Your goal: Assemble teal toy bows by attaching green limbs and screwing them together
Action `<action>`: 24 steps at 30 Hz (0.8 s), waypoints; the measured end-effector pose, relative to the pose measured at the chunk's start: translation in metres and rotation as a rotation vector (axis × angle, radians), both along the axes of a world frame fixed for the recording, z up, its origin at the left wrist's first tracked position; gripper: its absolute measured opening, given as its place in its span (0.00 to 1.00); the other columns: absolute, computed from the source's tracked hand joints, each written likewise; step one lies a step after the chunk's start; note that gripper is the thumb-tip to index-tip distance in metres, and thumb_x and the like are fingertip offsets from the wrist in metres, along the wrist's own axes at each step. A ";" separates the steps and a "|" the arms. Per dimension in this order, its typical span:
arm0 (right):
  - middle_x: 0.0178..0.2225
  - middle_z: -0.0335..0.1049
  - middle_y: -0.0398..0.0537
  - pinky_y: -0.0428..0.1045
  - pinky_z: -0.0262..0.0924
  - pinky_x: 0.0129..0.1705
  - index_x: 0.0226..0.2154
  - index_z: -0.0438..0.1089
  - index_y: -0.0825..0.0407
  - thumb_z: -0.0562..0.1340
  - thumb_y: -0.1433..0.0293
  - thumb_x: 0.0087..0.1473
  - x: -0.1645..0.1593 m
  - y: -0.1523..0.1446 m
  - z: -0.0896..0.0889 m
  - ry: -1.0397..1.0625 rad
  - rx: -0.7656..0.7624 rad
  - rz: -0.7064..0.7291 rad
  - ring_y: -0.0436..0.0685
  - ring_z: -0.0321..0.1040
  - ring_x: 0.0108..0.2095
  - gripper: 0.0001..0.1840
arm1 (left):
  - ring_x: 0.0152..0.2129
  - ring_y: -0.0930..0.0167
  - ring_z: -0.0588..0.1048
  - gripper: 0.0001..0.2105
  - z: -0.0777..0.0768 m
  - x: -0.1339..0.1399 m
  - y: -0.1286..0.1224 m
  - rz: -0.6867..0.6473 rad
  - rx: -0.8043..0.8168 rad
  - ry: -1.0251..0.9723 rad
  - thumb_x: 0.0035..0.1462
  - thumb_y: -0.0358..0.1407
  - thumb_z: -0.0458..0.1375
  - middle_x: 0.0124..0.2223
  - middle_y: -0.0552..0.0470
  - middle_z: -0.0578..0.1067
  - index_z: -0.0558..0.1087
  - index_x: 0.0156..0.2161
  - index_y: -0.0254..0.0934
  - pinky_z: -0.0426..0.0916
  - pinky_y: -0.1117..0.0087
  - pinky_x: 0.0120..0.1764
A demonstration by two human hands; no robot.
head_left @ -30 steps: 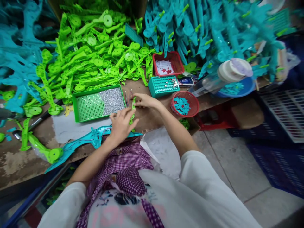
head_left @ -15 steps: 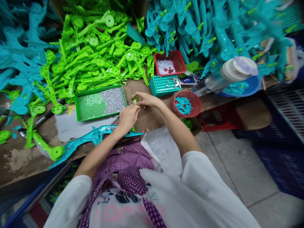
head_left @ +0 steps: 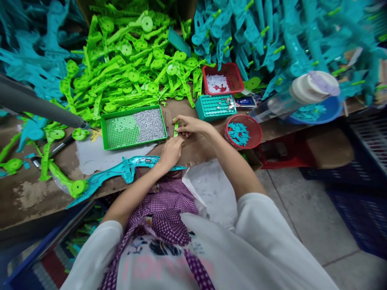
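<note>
A small bright green plastic piece (head_left: 175, 129) stands between my two hands, beside the green tray's right end. My right hand (head_left: 193, 125) curls around it from the right, index finger reaching over its top end. My left hand (head_left: 171, 153) is closed at its lower end, fingertips pressed together. Part of the piece is hidden by my fingers. A thin screwdriver-like tool (head_left: 167, 124) lies just left of it. In front of me, partly under my left forearm, rests a long turquoise plastic shell (head_left: 113, 171) with wires and a small dark component inside.
The green tray (head_left: 104, 135) holds small silvery parts. To the right are a teal battery-like cell holder (head_left: 203, 110), a red bin (head_left: 238, 74) and a red basket (head_left: 256, 135) of turquoise pieces. Green parts (head_left: 133, 76) pile up behind. A dark grey shaft (head_left: 45, 102) enters from the left.
The view has shifted slightly, so the bench appears further right. A dark grey shaft has come in from the left. My hands stay together at the green piece.
</note>
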State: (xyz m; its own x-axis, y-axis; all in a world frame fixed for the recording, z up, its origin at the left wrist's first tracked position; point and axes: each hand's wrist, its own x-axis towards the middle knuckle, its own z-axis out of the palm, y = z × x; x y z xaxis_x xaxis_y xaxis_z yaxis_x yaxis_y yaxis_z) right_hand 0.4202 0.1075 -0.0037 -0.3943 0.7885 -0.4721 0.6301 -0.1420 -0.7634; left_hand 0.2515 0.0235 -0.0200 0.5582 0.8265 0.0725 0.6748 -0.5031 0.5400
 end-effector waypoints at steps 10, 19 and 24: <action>0.20 0.67 0.34 0.42 0.62 0.23 0.52 0.60 0.51 0.62 0.69 0.58 -0.001 0.000 -0.004 -0.002 -0.001 -0.011 0.48 0.67 0.19 0.20 | 0.43 0.64 0.72 0.12 -0.002 -0.001 0.000 -0.044 0.022 0.038 0.65 0.28 0.48 0.45 0.43 0.77 0.75 0.43 0.34 0.68 0.63 0.47; 0.18 0.62 0.31 0.42 0.59 0.23 0.51 0.62 0.50 0.62 0.69 0.57 -0.004 -0.008 -0.004 -0.043 0.067 -0.070 0.47 0.65 0.17 0.19 | 0.40 0.64 0.78 0.11 0.013 -0.032 0.003 0.067 -0.066 0.041 0.63 0.30 0.54 0.45 0.44 0.80 0.76 0.47 0.36 0.69 0.65 0.44; 0.18 0.62 0.31 0.42 0.58 0.24 0.51 0.64 0.51 0.62 0.70 0.57 -0.008 -0.013 0.000 -0.105 0.133 -0.087 0.46 0.64 0.17 0.19 | 0.36 0.64 0.79 0.08 0.016 -0.039 0.011 0.125 -0.189 0.025 0.61 0.33 0.57 0.40 0.47 0.82 0.79 0.40 0.38 0.69 0.66 0.42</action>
State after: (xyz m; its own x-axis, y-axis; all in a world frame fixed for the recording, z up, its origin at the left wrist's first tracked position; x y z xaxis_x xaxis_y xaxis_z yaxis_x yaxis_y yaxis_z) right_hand 0.4121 0.0943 -0.0038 -0.2760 0.8755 -0.3967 0.6970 -0.1019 -0.7098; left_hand 0.2123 0.0349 -0.0042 0.4505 0.8868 -0.1028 0.7400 -0.3066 0.5987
